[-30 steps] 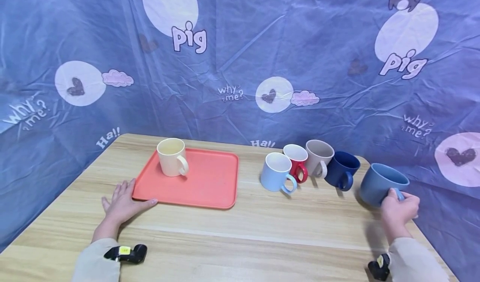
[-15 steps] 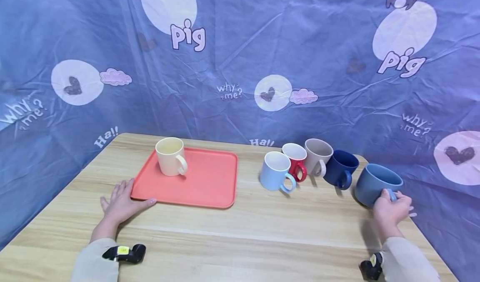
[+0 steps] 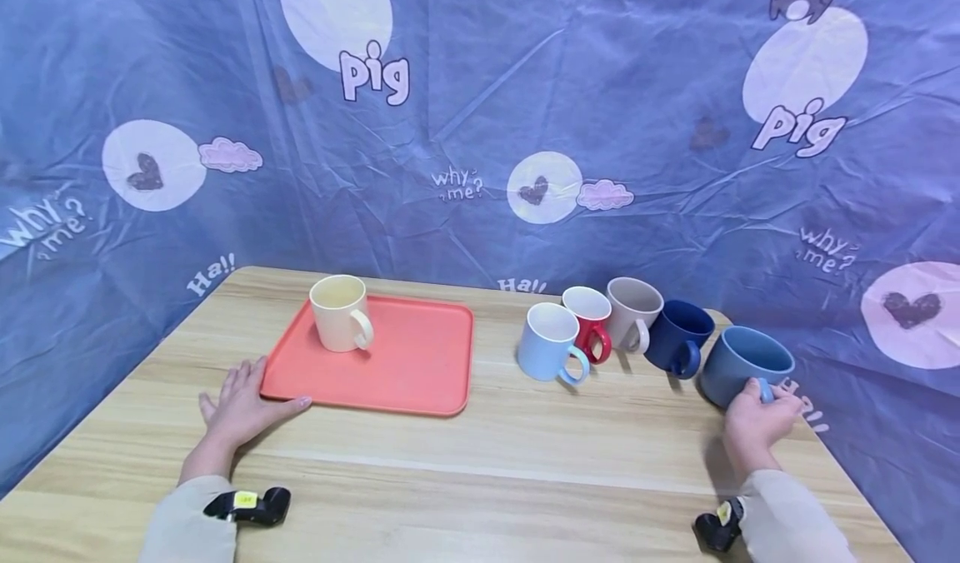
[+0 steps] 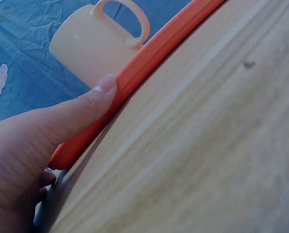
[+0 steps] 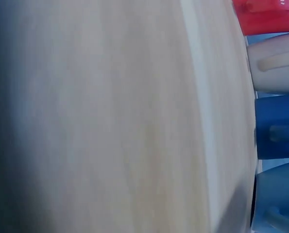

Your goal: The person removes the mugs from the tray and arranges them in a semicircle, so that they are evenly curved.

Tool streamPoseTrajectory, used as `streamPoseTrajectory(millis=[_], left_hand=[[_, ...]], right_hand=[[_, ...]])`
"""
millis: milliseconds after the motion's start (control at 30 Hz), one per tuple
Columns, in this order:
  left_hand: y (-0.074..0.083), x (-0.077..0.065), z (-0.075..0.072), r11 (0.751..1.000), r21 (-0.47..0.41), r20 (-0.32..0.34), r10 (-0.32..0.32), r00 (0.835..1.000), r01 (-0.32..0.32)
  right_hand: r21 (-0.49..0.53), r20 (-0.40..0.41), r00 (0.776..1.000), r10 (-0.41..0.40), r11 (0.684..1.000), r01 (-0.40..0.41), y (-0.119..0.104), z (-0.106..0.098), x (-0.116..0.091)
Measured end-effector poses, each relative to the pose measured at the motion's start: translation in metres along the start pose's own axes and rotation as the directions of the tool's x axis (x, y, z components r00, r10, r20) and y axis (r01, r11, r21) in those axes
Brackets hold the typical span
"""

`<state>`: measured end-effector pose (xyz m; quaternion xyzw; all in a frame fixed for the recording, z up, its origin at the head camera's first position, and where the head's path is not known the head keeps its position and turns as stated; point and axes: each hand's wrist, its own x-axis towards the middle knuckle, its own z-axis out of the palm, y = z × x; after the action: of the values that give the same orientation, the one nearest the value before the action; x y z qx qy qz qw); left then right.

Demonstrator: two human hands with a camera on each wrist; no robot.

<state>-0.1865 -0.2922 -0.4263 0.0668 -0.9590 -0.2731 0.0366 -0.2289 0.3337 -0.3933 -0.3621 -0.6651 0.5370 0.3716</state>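
Note:
My right hand (image 3: 759,425) grips the handle of a dusty-blue mug (image 3: 731,371), upright at the right end of a row of mugs. Just left of it is a navy mug (image 3: 663,342); the right wrist view shows a narrow gap between them. Across the table, my left hand (image 3: 243,409) rests at the near left corner of a coral-red tray (image 3: 420,363). Its fingers are spread along the left side, and the thumb (image 4: 88,107) lies against the front rim. A cream mug (image 3: 336,326) stands upright on the tray's left part.
Further left in the row are a grey mug (image 3: 621,330), a red mug (image 3: 596,338) with white inside, and a light-blue mug (image 3: 543,351) set slightly forward. A blue patterned cloth (image 3: 480,113) hangs behind the wooden table (image 3: 480,480).
My right hand has brought the dusty-blue mug leftward, closer to the navy mug. The left hand, tray and cream mug keep their places; the head view has shifted slightly.

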Motion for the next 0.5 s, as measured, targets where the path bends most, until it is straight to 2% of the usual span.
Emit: streamPoseTrajectory(millis=[233,500], left_hand=[[0.001,-0.001,0.000,1.000,0.003,0.006,-0.005,1.000,0.005],[0.000,0.000,0.000,1.000,0.010,-0.003,0.001,1.000,-0.001]], right_hand=[[0.064,-0.025,1.000,0.013,0.998,-0.012,0.004,0.008,-0.003],[0.074,-0.052,0.999,-0.001,0.997,0.005,0.003,0.013,-0.006]])
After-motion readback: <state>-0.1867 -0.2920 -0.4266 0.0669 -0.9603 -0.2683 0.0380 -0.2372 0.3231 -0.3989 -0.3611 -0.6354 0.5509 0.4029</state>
